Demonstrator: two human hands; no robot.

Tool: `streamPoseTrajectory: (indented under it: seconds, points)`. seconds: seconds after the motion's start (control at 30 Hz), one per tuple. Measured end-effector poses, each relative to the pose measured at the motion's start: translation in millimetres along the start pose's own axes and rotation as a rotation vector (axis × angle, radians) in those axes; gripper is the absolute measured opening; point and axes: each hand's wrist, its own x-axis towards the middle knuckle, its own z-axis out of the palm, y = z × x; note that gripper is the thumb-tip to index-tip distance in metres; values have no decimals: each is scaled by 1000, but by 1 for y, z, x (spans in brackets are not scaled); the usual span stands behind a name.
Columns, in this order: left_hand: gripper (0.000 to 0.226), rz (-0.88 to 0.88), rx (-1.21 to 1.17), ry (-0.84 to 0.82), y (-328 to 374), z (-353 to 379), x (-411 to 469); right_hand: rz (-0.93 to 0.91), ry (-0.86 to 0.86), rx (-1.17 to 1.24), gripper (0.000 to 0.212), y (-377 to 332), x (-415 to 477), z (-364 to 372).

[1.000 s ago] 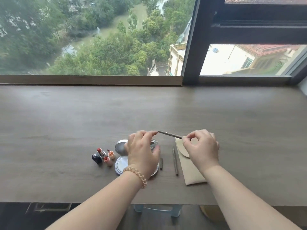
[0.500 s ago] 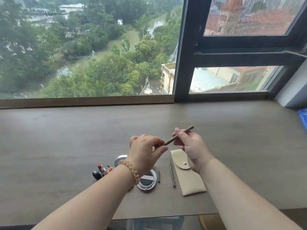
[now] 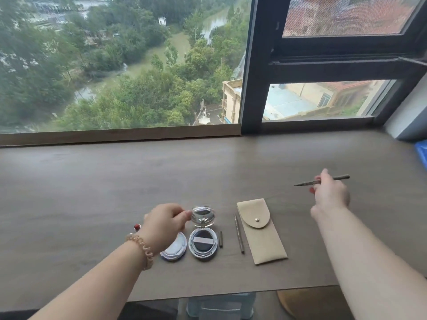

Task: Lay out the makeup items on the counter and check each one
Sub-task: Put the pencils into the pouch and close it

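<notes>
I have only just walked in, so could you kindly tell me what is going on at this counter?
A person is laying out makeup on the wooden counter. The right hand holds a thin pencil, its point bare, raised off to the right. The left hand appears to pinch the mirrored lid of the open compact. A second round case, a small cap, another pencil and a closed beige pouch lie alongside.
</notes>
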Motion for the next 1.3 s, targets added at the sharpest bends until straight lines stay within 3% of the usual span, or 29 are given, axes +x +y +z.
streamPoseTrajectory:
  seconds: [0.1, 0.17, 0.27, 0.3, 0.43, 0.57, 0.83, 0.97, 1.03, 1.1, 1.17, 1.3]
  points:
    - [24, -95, -153, -1, -3, 15, 4, -232, -277, -173, 17, 38, -21, 9]
    - [17, -124, -210, -42, 9, 34, 6, -441, -461, -467, 10, 76, -35, 16]
    - [11, -177, -174, -95, 15, 62, 12, -956, -587, -1001, 36, 118, -49, 18]
    - [9, -179, -136, -94, 14, 70, 15, -1043, -643, -1115, 49, 129, -53, 16]
    - [14, -205, 115, -39, 16, 99, 22, -1191, -742, -1364, 81, 159, -58, 10]
    - [23, -178, 271, 14, 19, 121, 27, -1334, -663, -1414, 83, 182, -51, 8]
    - [31, -87, 406, 54, 13, 147, 33, -1279, -557, -1377, 70, 196, -42, 8]
    - [32, -83, 421, 49, 10, 149, 33, -1277, -466, -1220, 56, 190, -38, 0]
    - [31, -84, 411, 51, 10, 147, 32, -1149, -304, -1187, 47, 179, -31, -3]
    - [31, -84, 393, 61, 12, 146, 29, -865, -163, -1221, 44, 162, -21, -9]
    - [31, -86, 377, 78, 13, 146, 26, -585, -152, -1311, 57, 153, -9, -16]
    - [28, -85, 347, 101, 20, 144, 18, -456, -256, -1376, 67, 151, 3, -20]
